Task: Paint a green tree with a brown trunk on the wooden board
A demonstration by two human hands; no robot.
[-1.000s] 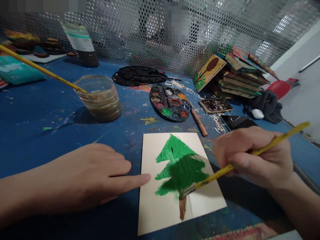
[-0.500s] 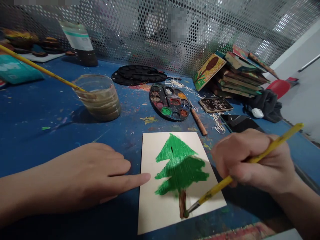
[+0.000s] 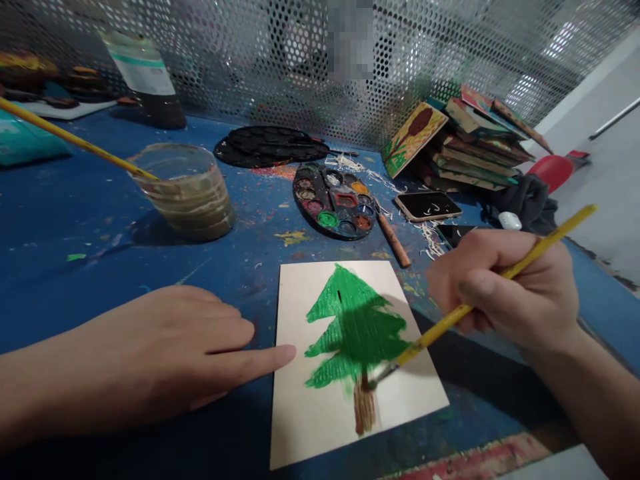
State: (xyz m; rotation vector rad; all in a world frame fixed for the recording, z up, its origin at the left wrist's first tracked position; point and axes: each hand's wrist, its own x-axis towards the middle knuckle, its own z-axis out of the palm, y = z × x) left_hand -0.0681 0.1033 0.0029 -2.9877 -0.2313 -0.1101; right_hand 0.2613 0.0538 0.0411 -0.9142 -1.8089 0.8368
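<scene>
My right hand [image 3: 515, 290] grips a yellow-handled paintbrush [image 3: 440, 327] between thumb and fingers. The bristles touch the upper part of a brown painted trunk [image 3: 365, 408], just under a green painted tree [image 3: 350, 323]. This picture is on a cream-coloured board [image 3: 295, 420] lying flat on the blue table. My left hand [image 3: 195, 347] rests palm down at the board's left, empty, its index finger stretched onto the left edge and the other fingers bent. Shadow from my right hand falls across the tree's right side.
Beyond the board lie a round paint palette [image 3: 345, 230], a wooden-handled tool [image 3: 394, 241] and a phone [image 3: 429, 206]. A cup of murky water [image 3: 187, 207] holding another brush [image 3: 75, 139] stands at left. Stacked painted boards [image 3: 470, 153] and a dark palette [image 3: 270, 145] sit near the perforated metal screen [image 3: 280, 60].
The brush tip has moved up from the trunk's foot to its top, and the brown trunk looks wider. The phone's screen has gone dark. My left hand keeps its place by the board.
</scene>
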